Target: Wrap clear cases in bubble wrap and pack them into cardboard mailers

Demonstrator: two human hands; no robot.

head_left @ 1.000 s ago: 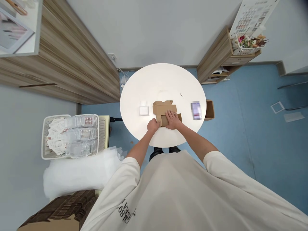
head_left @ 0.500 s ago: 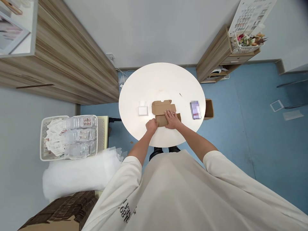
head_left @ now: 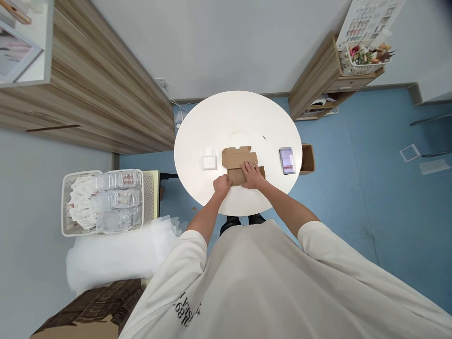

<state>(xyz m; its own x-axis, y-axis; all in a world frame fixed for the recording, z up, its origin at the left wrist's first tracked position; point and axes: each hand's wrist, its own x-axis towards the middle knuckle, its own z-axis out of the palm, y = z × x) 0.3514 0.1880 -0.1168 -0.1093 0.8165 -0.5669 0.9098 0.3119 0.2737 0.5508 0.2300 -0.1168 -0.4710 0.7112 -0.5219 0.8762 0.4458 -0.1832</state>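
Note:
A brown cardboard box (head_left: pixel 240 160), partly folded with its lid flap laid back, is on the round white table (head_left: pixel 233 113). At its left end, my left hand (head_left: pixel 221 184) is closed with the fingers curled against the box edge. My right hand (head_left: pixel 253 176) lies across the box's right part, fingers stretched out and spread on the cardboard; its thumb is not clear to see. To the left of the box sits a small clear-and-white square packet (head_left: pixel 209 161). A purple item, blurred out (head_left: pixel 287 161), lies near the table's right edge.
A small dark scrap (head_left: pixel 264 138) lies on the table. Low on the left, a white basket (head_left: pixel 142 202) holds clear plastic packs and paper slips, beside a white plastic roll (head_left: pixel 113 259). An open cardboard carton (head_left: pixel 308 159) stands right of the table. Wooden cabinets (head_left: pixel 116 94) flank the wall.

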